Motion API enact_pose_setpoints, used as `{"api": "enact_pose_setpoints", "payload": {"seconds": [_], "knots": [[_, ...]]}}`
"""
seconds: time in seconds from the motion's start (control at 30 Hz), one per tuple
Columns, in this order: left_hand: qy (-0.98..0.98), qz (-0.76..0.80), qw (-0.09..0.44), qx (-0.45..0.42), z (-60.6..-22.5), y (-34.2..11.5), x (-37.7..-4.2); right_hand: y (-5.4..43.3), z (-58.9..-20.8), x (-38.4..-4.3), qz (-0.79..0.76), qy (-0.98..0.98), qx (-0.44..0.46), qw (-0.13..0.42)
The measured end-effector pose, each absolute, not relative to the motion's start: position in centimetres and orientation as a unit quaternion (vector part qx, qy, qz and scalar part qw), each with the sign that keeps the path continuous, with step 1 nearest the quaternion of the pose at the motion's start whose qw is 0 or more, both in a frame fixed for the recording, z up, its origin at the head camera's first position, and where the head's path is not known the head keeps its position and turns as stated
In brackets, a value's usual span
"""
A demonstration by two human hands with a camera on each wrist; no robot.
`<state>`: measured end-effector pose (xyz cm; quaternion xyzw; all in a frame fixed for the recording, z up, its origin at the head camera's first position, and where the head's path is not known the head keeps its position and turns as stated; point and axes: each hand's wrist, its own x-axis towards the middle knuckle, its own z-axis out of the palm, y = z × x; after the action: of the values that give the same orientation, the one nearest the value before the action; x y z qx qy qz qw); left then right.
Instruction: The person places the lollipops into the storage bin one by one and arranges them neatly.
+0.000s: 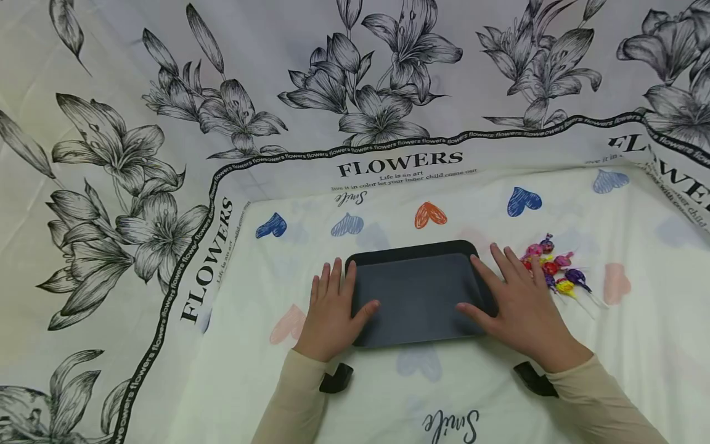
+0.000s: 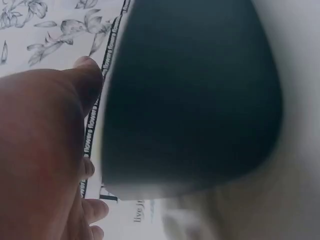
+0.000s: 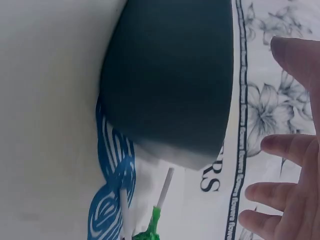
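Observation:
A dark grey rectangular tray (image 1: pixel 416 302) lies flat on the tablecloth in the middle of the head view, with nothing on it. My left hand (image 1: pixel 331 314) is at its left side, fingers straight and thumb over the tray. At the opposite side my right hand (image 1: pixel 521 308) has its fingers spread, the thumb reaching over the tray's right part. Whether either palm presses the rim cannot be told. Just beyond the right hand lies a pile of colourful wrapped lollipops (image 1: pixel 551 267), partly hidden by its fingers. A green-wrapped lollipop (image 3: pixel 150 234) shows in the right wrist view.
The white tablecloth (image 1: pixel 249 382) carries printed hearts and words, with a flower-patterned border (image 1: pixel 388 147) behind and to the left. Black wrist devices (image 1: pixel 336 378) sit at both cuffs. A large blurred dark shape (image 2: pixel 195 95) fills much of each wrist view.

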<state>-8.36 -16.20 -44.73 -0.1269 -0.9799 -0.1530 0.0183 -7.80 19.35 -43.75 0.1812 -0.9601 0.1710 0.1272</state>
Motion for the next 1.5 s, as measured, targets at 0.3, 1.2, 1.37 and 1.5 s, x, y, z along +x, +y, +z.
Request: {"api": "enact_pose_setpoints", "payload": {"seconds": [0.3,1.2,1.37,1.5], "knots": [[-0.978,-0.182,-0.002,-0.101,-45.5,-16.2,-8.6,20.6,-43.9,-8.1,0.177,-0.967,0.150,0.108],[-0.969,-0.225,-0.030,-0.092,-46.3,-16.7,-9.1,23.1,-45.9,-9.6,0.189,-0.966,0.060,0.166],[-0.968,-0.230,-0.031,-0.092,-46.4,-16.8,-9.2,23.2,-45.9,-9.4,0.196,-0.972,0.027,0.130],[-0.966,-0.239,-0.033,-0.092,-46.6,-16.4,-9.2,23.9,-45.7,-9.3,0.198,-0.977,-0.002,0.076]]}}
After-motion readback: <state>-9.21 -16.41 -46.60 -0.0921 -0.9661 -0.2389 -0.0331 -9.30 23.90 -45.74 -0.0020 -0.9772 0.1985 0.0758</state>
